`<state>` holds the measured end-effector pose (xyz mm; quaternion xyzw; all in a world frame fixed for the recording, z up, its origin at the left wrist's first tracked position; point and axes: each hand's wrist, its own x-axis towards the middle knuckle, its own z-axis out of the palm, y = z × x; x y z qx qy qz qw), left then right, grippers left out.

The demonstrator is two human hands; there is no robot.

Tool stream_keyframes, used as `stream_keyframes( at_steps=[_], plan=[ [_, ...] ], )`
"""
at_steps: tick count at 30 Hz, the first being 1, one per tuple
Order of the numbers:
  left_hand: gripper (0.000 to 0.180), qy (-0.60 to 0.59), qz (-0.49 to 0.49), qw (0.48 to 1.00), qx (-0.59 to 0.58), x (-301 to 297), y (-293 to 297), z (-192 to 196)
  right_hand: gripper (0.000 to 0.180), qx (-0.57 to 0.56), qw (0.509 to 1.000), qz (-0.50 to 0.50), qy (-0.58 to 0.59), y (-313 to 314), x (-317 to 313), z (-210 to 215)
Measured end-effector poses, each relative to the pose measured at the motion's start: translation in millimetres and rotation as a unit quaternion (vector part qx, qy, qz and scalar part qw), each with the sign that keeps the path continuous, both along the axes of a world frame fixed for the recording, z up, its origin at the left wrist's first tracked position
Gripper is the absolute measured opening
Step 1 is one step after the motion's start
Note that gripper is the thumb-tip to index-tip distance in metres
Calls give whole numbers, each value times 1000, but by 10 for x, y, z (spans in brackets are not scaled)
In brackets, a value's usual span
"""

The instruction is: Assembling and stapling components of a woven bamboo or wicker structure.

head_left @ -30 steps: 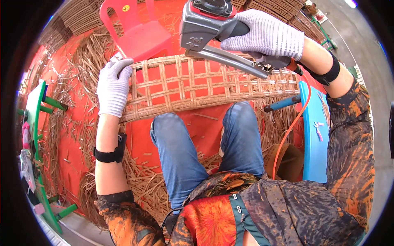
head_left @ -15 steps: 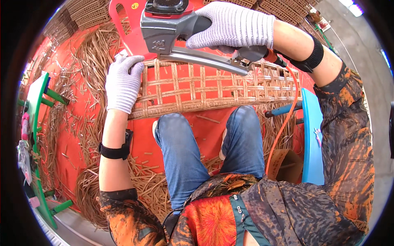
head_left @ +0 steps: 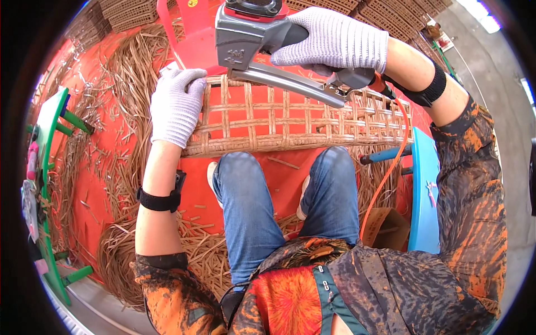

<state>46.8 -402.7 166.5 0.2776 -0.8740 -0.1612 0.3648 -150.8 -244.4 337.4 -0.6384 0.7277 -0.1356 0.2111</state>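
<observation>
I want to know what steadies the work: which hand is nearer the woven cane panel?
Left. The left hand grips the woven cane panel at its left end; the right hand holds a grey staple gun above it.

Floor: you sit over a red mat (head_left: pixel 106 167) littered with short cuttings.
Loose strips: a heap of tan cane strips (head_left: pixel 125 67) spreads at your upper left, and more (head_left: pixel 195 257) lies below your knees.
Chair: a red plastic chair (head_left: pixel 187 33) stands ahead of you.
Left edge: a green stool (head_left: pixel 53 120) stands on its side.
Right side: a blue stool (head_left: pixel 424 195) stands beside your leg, with a brown cardboard box (head_left: pixel 385 226) just beside it.
Background: stacks of woven panels (head_left: pixel 134 11) line the top.
</observation>
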Motion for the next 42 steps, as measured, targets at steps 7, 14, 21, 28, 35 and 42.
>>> stream_keyframes(
  at_steps=[7, 14, 21, 28, 35, 42],
  plan=[
    [21, 7, -7, 1000, 1, -14, 2, -13, 39, 18, 1000, -11, 9, 32, 9, 22],
    [14, 21, 11, 1000, -14, -4, -37, -35, 36, 20, 999, 10, 37, 4, 0, -20],
    [20, -5, 7, 1000, 9, -1, 24, -1, 36, 19, 999, 9, 37, 27, 30, -26],
    [14, 11, 24, 999, -42, -22, -42, -79, 35, -18, 996, 32, 78, -30, -60, -160],
    [13, 24, 11, 1000, -14, -43, -3, -66, 32, 3, 1000, 17, 11, -55, -81, -85],
    [14, 10, 11, 999, -34, -33, -51, -63, 32, 52, 999, -7, -5, -69, -42, 4]
  ],
)
